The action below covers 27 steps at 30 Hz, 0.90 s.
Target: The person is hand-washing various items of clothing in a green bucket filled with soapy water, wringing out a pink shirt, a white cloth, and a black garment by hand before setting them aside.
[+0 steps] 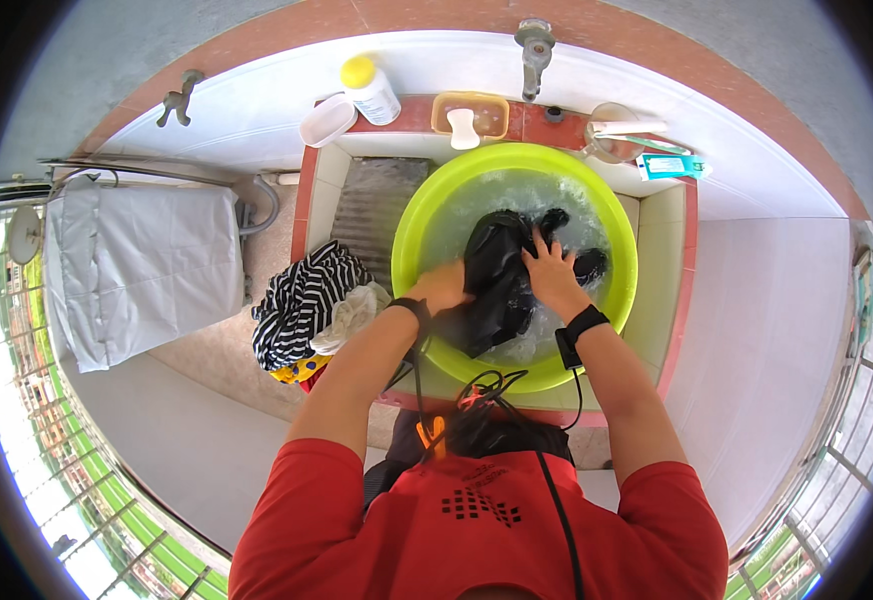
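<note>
A lime-green plastic basin of cloudy, sudsy water stands in a tiled sink. Wet black cloth lies bunched in it, partly under the water. My left hand is at the cloth's left edge, blurred, its fingers partly hidden; whether it grips the cloth is unclear. My right hand rests on the right part of the cloth with fingers spread. Both wrists wear black bands with cables. On the sink's left edge lies a pile of clothes, with a black-and-white striped garment and a whitish cloth.
The sink's red-tiled rim surrounds the basin. Behind stand a yellow-capped white bottle, a soap dish with white soap, a cup and a toothpaste tube. A tap juts above. Left stands a grey-covered object.
</note>
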Tool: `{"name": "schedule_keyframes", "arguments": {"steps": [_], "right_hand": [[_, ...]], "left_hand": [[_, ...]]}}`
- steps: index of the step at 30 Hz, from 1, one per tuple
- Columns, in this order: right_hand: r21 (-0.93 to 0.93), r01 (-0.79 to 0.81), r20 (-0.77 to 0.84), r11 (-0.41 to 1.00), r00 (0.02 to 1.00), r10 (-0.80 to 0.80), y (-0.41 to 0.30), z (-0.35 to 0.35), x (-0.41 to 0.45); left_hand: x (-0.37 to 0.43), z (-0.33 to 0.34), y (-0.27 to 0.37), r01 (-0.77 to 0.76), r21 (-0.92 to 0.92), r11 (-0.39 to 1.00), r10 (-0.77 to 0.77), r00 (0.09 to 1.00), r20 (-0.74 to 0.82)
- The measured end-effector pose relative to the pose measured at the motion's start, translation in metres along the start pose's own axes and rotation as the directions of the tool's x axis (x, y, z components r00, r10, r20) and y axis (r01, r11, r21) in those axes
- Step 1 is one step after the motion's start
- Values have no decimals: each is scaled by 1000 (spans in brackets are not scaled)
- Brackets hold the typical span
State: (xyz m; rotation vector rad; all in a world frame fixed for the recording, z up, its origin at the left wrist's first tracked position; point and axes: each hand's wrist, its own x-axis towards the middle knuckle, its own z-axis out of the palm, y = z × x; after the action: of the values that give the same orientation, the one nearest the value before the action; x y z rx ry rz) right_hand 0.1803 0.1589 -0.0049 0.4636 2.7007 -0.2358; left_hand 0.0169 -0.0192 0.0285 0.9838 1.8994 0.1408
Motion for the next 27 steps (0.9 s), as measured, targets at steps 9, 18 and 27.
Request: {"name": "schedule_keyframes", "arguments": {"steps": [9, 18, 27], "right_hand": [[653, 65, -19, 755, 997, -69, 59, -32, 25], [993, 81, -94, -82, 982, -166, 47, -170, -31], [992, 125, -125, 2, 990, -58, 31, -233, -88]], "left_hand": [[-47, -68, 37, -274, -497, 823, 134, 945, -300], [-164, -175, 145, -395, -779, 488, 275, 916, -292], [-200, -203, 183, -572, -628, 527, 387, 820, -422]]}}
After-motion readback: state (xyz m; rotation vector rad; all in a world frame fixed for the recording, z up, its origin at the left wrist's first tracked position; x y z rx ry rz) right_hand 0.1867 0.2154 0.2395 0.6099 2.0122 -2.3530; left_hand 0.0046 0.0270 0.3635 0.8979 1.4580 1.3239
